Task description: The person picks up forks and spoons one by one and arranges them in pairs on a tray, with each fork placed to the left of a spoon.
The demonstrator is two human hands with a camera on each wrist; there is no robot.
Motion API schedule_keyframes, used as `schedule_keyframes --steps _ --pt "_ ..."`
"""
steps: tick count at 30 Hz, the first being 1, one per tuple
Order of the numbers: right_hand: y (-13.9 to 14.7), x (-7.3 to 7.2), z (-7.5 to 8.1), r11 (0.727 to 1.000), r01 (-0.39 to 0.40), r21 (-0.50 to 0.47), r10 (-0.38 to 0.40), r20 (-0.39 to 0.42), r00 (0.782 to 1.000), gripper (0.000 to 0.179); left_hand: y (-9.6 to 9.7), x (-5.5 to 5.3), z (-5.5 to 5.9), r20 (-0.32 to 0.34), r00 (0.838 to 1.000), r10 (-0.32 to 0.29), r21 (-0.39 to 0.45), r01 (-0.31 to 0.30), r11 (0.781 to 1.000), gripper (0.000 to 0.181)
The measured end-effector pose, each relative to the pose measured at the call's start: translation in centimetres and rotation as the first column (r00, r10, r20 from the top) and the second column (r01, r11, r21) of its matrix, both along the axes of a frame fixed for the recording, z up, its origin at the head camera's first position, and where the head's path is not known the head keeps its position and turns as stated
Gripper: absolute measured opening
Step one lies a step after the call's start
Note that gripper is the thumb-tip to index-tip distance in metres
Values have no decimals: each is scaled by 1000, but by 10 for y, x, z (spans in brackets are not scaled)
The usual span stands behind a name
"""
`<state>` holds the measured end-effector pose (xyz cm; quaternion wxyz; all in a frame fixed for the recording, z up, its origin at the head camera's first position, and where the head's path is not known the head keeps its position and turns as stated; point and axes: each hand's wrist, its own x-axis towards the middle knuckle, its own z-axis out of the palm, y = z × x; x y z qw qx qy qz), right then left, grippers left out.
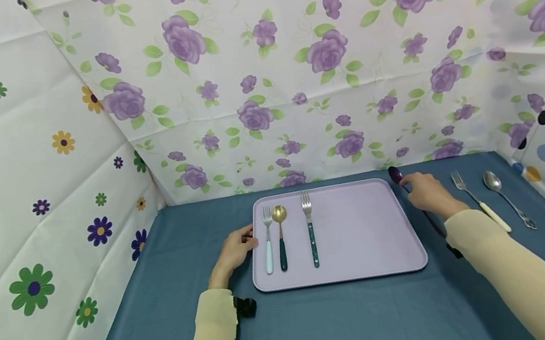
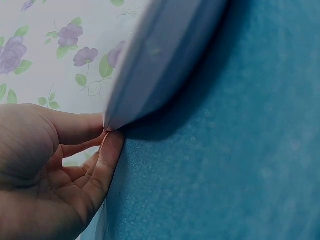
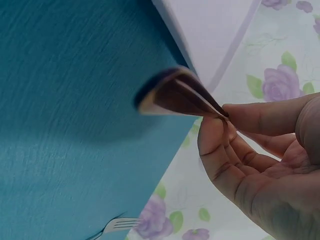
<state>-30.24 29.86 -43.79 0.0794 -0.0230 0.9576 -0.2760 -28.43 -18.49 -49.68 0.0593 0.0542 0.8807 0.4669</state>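
Observation:
A lilac tray (image 1: 365, 232) with rounded corners lies on the blue cloth. My left hand (image 1: 234, 251) is at its left edge; in the left wrist view the thumb and finger (image 2: 111, 150) pinch the tray's rim (image 2: 150, 65). On the tray lie a fork with a pale mint handle (image 1: 268, 246), a gold spoon with a dark green handle (image 1: 281, 244) and a fork with a patterned green handle (image 1: 312, 240). Right of the tray, my right hand (image 1: 427, 194) pinches a dark purple spoon (image 1: 395, 175), its handle running back toward the forearm.
Farther right on the cloth lie a fork with a cream handle (image 1: 487, 209) and a silver spoon with an ornate handle (image 1: 509, 199). A flowered sheet (image 1: 301, 73) hangs behind the table, with patterned sheets at both sides.

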Motion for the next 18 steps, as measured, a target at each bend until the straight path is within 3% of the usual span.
schedule_keyframes --steps 18 --pt "-28 -1 4 999 -33 10 34 -38 999 56 -1 -1 -2 6 1000 -2 1 2 1000 51"
